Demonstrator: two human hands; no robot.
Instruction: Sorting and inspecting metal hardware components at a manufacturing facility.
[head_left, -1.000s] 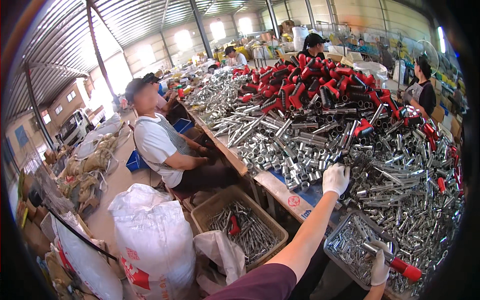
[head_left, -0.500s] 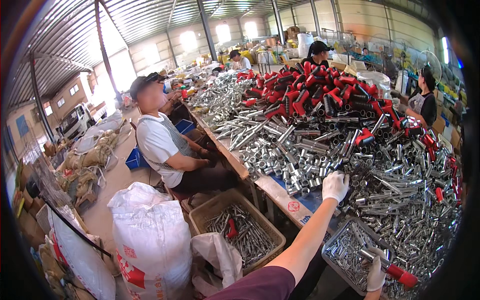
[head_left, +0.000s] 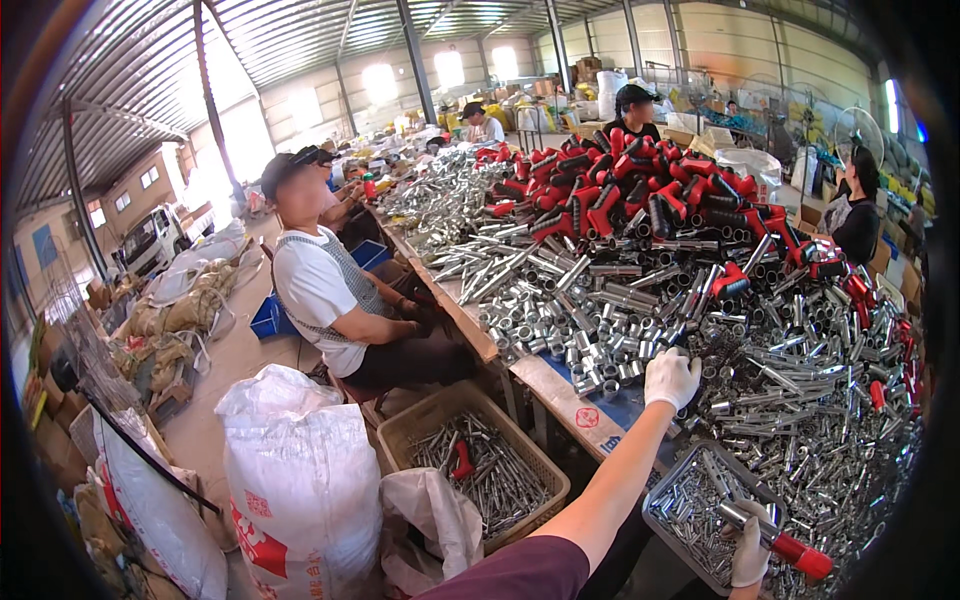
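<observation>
While the gloved left hand [head_left: 672, 378] reaches out, its grip closing over short metal tubes [head_left: 600, 345] heaped on the bench [head_left: 570, 400], the gloved right hand [head_left: 750, 550] pinches 1 metal rod with a red handle [head_left: 775, 540], just above a grey tray [head_left: 662, 525] of small parts.

White gloves [head_left: 672, 378], red-handled tool [head_left: 778, 543]

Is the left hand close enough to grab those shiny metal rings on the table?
Probably yes: the white-gloved left hand already rests on the heap's edge, beside the short shiny metal rings, with nothing between them.
</observation>
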